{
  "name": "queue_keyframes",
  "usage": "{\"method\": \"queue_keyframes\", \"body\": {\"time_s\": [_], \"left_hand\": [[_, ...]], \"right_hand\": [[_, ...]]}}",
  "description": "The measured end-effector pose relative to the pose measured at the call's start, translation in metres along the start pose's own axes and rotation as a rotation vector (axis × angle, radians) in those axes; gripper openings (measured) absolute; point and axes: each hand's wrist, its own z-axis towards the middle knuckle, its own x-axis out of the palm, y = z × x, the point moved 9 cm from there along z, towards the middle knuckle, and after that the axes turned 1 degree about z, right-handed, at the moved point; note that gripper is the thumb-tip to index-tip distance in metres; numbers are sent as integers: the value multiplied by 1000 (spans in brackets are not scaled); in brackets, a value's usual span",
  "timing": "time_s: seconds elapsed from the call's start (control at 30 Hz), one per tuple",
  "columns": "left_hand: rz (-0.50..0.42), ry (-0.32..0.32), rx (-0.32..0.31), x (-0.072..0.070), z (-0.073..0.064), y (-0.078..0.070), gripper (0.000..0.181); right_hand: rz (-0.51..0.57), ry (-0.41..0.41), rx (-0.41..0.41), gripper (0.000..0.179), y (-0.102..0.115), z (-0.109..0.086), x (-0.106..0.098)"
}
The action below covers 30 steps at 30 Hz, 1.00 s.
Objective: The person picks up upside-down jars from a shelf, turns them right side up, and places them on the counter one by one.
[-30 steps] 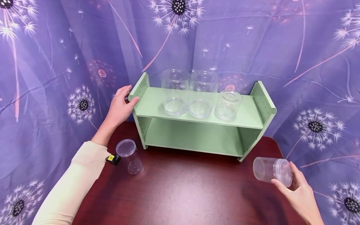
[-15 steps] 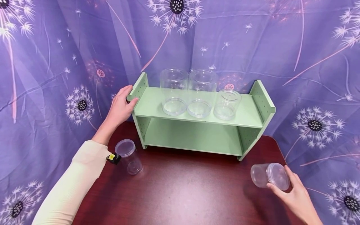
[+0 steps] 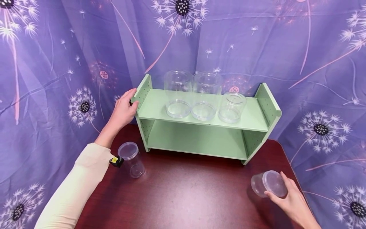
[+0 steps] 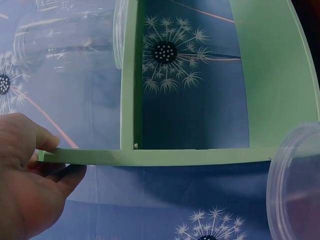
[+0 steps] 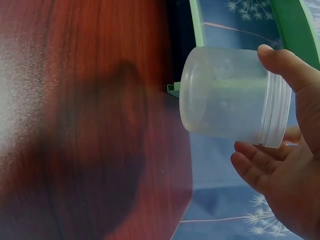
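Note:
My right hand grips a short, cloudy clear plastic jar by its ridged lid, thumb on one side and fingers on the other. The jar is tilted over the right part of the table, its base turned left and away from the lid. At the left end of a green two-tier shelf, my left hand holds the upper part of the side panel. In the left wrist view, thumb and fingers lie on opposite faces of that panel.
Two tall clear jars and a shorter one stand on the shelf's upper board. A lidded clear jar stands on the dark red table beside my left forearm. A purple dandelion-print curtain surrounds the table.
My right hand has moved left and lower with the jar, turning its lid more upward. My left hand stays at the side panel, its thumb shifted slightly. The other jars have not moved.

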Motion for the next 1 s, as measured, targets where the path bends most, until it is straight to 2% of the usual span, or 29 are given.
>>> {"method": "queue_keyframes", "body": {"time_s": [0.13, 0.3, 0.6, 1.0], "left_hand": [[-3, 1, -3, 0, -1, 0, 56], [-20, 6, -12, 1, -2, 0, 56], [-20, 4, 2, 4, 0, 0, 55], [-24, 1, -15, 2, 0, 5, 57]], "right_hand": [[10, -14, -47, 103, 2, 1, 6], [5, 13, -72, 103, 4, 3, 17], [-21, 65, -78, 102, 3, 5, 32], [-31, 78, -109, 99, 0, 3, 43]]}}
